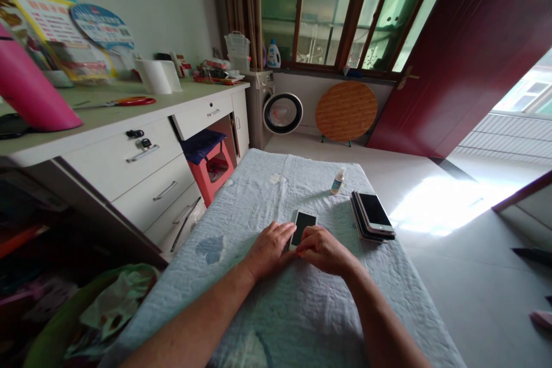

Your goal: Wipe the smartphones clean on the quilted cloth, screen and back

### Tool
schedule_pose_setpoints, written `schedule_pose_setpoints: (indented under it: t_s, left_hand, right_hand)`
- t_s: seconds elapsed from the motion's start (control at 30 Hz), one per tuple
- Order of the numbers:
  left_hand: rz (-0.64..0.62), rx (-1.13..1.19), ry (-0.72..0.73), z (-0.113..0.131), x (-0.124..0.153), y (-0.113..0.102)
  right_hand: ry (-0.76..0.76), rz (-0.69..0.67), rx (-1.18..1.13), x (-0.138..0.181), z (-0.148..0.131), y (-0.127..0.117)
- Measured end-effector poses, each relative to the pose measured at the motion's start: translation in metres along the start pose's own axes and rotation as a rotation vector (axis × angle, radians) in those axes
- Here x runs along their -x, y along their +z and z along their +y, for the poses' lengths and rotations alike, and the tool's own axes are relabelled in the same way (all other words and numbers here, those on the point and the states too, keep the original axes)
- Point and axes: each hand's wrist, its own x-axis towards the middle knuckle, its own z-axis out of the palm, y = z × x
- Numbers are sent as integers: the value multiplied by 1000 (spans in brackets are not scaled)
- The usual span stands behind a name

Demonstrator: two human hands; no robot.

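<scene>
A white smartphone with a dark screen lies face up on the pale blue quilted cover. Along its left edge, my left hand grips it, fingers together and thumb low near its bottom. My right hand is closed over the phone's lower right part, its fingertips bent together near the bottom edge. Whatever those fingertips may pinch is hidden. Right of the hands sits a stack of phones or tablets, a white-framed one on top. A small spray bottle with a clear cap stands upright beyond the phone.
Left is a white desk bearing a pink bottle, scissors and paper rolls. A red stool is tucked under it. Behind are a washing machine with its door open, a round wooden tabletop and a red door.
</scene>
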Motion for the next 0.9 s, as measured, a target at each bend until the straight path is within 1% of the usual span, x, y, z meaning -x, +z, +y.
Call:
schedule_pose_setpoints:
  t_s: [0.13, 0.37, 0.57, 0.77, 0.83, 0.9]
  left_hand:
    - [-14, -1, -9, -1, 0, 0]
    - [-10, 3, -1, -1, 0, 1]
    - [9, 7, 6, -3, 1, 2]
    - [8, 7, 8, -3, 0, 2]
    - [7, 11, 6, -2, 0, 1]
    - [7, 20, 7, -1, 0, 1]
  right_hand:
    - [66, 23, -61, 2, 10, -3]
    - [108, 78, -27, 2, 17, -4]
    - [108, 78, -9, 1, 15, -4]
    - [57, 23, -75, 1, 9, -1]
    - [65, 55, -57, 2, 13, 0]
    - [102, 145, 12, 2, 21, 0]
